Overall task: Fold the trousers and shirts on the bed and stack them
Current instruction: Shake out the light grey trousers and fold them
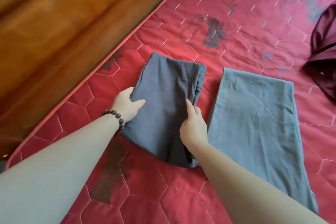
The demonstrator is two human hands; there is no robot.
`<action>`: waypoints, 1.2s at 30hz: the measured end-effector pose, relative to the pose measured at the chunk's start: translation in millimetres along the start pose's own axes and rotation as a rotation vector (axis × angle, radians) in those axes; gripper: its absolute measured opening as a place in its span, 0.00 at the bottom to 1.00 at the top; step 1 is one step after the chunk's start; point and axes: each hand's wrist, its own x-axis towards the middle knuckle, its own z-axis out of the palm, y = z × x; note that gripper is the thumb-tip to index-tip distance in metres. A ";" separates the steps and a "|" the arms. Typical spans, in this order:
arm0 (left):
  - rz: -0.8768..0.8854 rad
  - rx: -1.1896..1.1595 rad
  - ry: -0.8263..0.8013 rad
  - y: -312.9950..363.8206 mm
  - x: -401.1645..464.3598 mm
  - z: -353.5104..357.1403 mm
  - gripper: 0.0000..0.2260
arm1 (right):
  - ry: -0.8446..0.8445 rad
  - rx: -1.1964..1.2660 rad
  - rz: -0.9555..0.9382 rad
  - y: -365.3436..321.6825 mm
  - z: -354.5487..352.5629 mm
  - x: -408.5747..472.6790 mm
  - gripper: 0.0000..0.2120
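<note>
Red quilted mattress (181,196) with hexagon stitching and dark stains fills the view, its piped edge running diagonally against a polished orange-brown wooden bed frame (54,23) on the left.

Nearest, two bare forearms reach in from the bottom. The left hand (127,104), a dark beaded bracelet (116,117) on its wrist, grips the left edge of the dark grey folded trousers (163,107): thumb lying on top of the cloth, fingers tucked under the side. The right hand (194,123) rests on the trousers' right edge with the index finger stretched forward along the fold; the other fingers seem curled round the layered edge, though blur makes that hard to confirm.

These trousers lie in a compact oblong on the mattress, long axis running from the near right corner away to the far left, with what looks like the waistband end pointing away from the person. Just beside them, to the right and not touching, the lighter grey-blue folded garment (263,123) lies longer and flatter, its axis roughly parallel.

Judging by this, the dark trousers' fold is being squared off; the next move likely calls for lifting the bundle with both hands, keeping the layers together, and setting it on the neighbour to begin a stack.

Farthest, a crumpled maroon garment (323,60) waits unfolded at the right edge
</note>
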 end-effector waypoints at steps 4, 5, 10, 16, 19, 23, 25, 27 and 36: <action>0.134 -0.140 0.072 55.9 -27.0 1.2 0.17 | 0.102 0.054 -0.098 -19.4 -31.8 -9.8 0.36; 0.151 -0.176 0.103 70.5 -35.1 6.1 0.18 | 0.127 0.053 -0.116 -19.7 -45.3 -13.8 0.36; 0.207 -0.368 0.081 136.0 -79.7 55.4 0.20 | 0.298 0.034 -0.168 16.9 -126.7 -39.5 0.34; 0.014 -0.354 -0.148 129.4 -122.8 147.8 0.13 | 0.332 -0.157 0.031 126.6 -180.3 -68.3 0.30; -0.147 0.023 -0.241 100.9 -125.5 176.1 0.24 | 0.089 -0.279 0.178 163.7 -175.4 -75.6 0.29; -0.047 0.076 -0.187 92.7 -115.5 183.5 0.25 | 0.159 -0.220 0.147 173.2 -168.4 -64.9 0.27; -0.017 0.000 -0.180 92.4 -116.7 182.8 0.27 | 0.257 -0.220 0.117 173.4 -166.1 -61.7 0.31; 0.017 0.023 -0.140 90.7 -123.0 185.1 0.24 | 0.305 -0.226 0.120 174.6 -165.4 -60.1 0.34; -0.090 0.129 -0.089 90.1 -114.0 190.7 0.29 | 0.242 -0.112 0.288 188.6 -168.6 -50.5 0.28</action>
